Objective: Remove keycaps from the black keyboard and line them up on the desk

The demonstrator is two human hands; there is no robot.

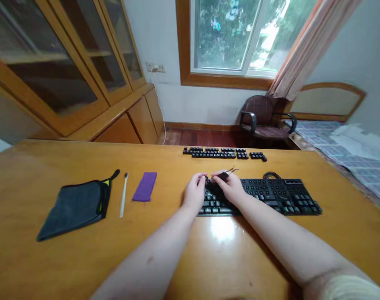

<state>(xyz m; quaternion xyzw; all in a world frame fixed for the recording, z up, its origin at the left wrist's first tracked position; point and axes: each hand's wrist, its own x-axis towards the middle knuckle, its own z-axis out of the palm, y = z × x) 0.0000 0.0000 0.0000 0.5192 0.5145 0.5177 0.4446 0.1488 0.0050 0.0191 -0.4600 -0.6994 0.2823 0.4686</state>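
Note:
A black keyboard [261, 200] lies on the desk, with keycaps off its upper rows and many still on the lower rows. My right hand [232, 186] is closed around a keycap puller [224, 176] with a black handle, its thin wire prongs pointing away to the upper right. At the keyboard's upper left corner, the fingers of my left hand [194, 191] are pinched together. A small dark bit shows at those fingertips, too small to make out. Both hands are close together above the keyboard's left part.
Removed keycaps [213, 153] stand in rows along the desk's far edge. To the left lie a purple cloth [145, 186], a white toothbrush [123, 198] and a folded grey cloth [75, 206] with black edging. A coiled cable [271, 175] sits behind the keyboard.

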